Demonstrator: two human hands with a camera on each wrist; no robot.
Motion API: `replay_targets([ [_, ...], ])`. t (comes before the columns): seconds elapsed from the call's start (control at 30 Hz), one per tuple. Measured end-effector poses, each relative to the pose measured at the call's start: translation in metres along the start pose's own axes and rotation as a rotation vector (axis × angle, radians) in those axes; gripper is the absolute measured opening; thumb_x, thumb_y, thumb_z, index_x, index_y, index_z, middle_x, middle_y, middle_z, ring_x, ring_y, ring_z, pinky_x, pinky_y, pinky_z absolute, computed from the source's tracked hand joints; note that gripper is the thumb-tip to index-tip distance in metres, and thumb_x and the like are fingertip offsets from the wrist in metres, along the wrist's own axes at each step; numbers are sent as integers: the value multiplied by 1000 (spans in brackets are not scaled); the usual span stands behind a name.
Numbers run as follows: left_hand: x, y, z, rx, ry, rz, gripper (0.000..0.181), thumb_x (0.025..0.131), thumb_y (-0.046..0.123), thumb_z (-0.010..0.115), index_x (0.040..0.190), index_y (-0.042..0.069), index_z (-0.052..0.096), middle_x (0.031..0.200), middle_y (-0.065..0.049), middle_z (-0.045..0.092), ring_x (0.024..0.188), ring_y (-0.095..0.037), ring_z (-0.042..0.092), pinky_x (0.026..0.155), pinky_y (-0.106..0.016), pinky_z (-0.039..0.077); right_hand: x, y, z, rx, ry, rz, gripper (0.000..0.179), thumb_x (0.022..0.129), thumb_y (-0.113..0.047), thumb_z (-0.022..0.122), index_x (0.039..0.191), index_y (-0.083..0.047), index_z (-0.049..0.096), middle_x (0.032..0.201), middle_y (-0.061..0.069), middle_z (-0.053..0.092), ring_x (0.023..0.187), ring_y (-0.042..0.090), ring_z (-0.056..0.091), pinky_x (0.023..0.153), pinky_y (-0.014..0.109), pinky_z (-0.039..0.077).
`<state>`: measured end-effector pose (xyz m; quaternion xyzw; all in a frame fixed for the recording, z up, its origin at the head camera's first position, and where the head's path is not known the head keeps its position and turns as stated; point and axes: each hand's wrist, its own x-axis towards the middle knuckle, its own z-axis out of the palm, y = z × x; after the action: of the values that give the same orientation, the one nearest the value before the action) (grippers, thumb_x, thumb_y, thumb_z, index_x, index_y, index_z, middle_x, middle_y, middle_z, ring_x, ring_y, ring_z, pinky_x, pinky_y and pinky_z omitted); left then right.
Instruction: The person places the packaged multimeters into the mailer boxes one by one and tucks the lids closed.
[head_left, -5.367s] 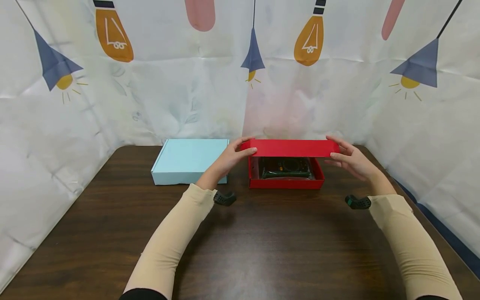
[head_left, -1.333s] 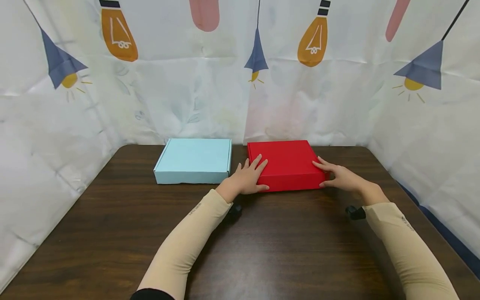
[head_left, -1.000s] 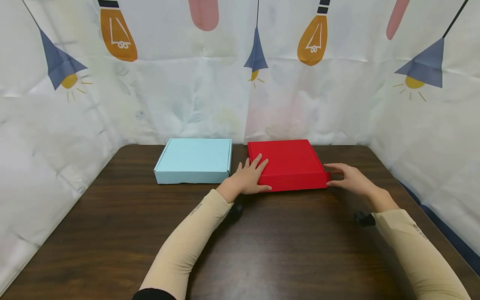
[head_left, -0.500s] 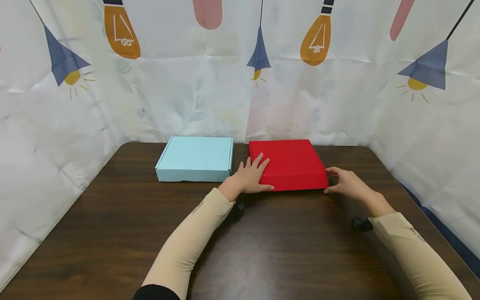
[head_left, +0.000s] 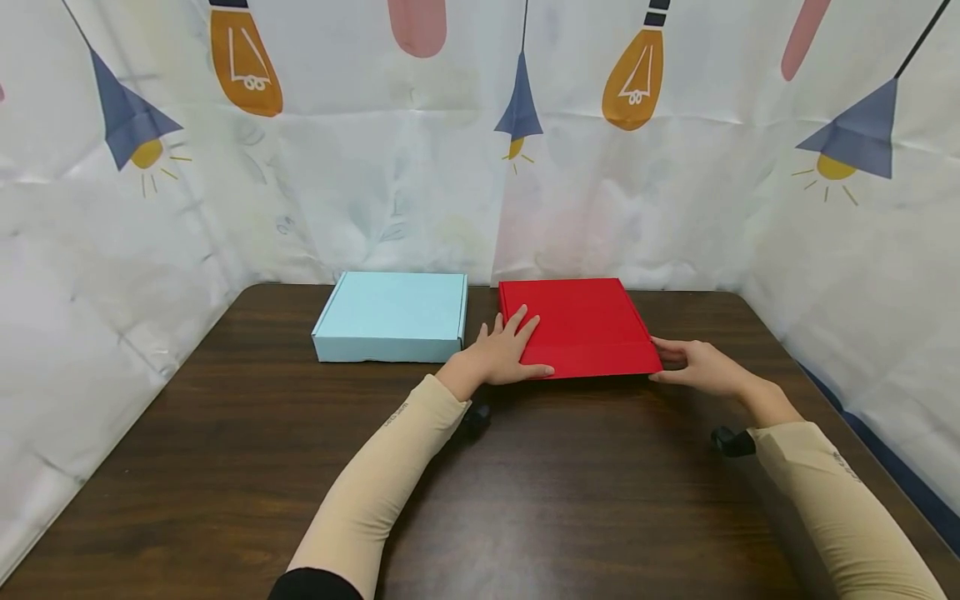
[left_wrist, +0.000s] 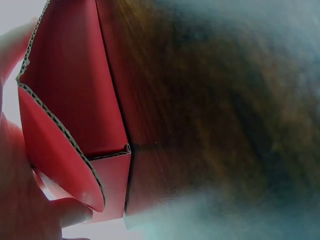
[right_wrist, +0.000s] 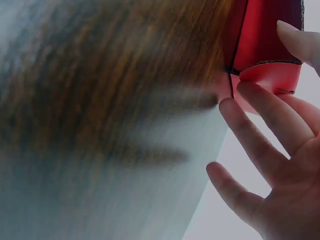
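A red cardboard box (head_left: 573, 312) sits at the back of the table with its lid lowered. Its front flap (head_left: 592, 360) juts outward, and the left wrist view shows a gap beneath it. My left hand (head_left: 491, 358) lies over the front left corner, fingers spread on the lid and thumb along the flap's edge. At the front right corner is my right hand (head_left: 705, 367). Its thumb touches the front flap, and a fingertip meets the small red side flap (right_wrist: 272, 75) in the right wrist view; the other fingers are extended. The lid hides the box's contents.
A closed light blue box (head_left: 393, 312) stands just left of the red one. Both are on a dark brown wooden table (head_left: 525, 500). White cloth (head_left: 405, 192) printed with lamps and bulbs hangs behind and along the sides.
Earliest, both hands held the lid raised over a dark packaged item; the lid then came down. Since half a second ago the front flap has tilted outward. My left hand has barely moved lately.
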<state>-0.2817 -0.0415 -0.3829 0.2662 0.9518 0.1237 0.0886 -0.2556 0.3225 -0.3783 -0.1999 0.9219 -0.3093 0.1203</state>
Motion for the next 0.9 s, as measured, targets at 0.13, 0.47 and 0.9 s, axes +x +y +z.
replay_targets([
  [0.13, 2, 0, 1, -1, 3, 0, 96, 95, 62, 57, 167, 17, 12, 171, -11, 4, 152, -47, 16, 119, -64, 15, -2, 1, 0, 27, -1, 1, 78, 98, -26, 72, 156, 9, 31, 141, 31, 55, 132, 46, 53, 99, 59, 48],
  [0.47, 3, 1, -1, -5, -1, 4, 97, 94, 59, 60, 167, 16, 12, 171, -12, 4, 152, -48, 16, 119, -64, 16, -1, 3, -5, 38, -30, -16, 80, 99, -23, 71, 157, 9, 26, 137, 31, 58, 126, 44, 58, 96, 55, 51],
  [0.9, -2, -2, 0, -33, 11, 5, 99, 92, 54, 67, 167, 18, 13, 172, -10, 4, 152, -47, 17, 120, -62, 17, 10, -4, -6, -5, 6, -3, 86, 97, -32, 74, 162, -2, 26, 126, 18, 66, 116, 36, 63, 93, 51, 53],
])
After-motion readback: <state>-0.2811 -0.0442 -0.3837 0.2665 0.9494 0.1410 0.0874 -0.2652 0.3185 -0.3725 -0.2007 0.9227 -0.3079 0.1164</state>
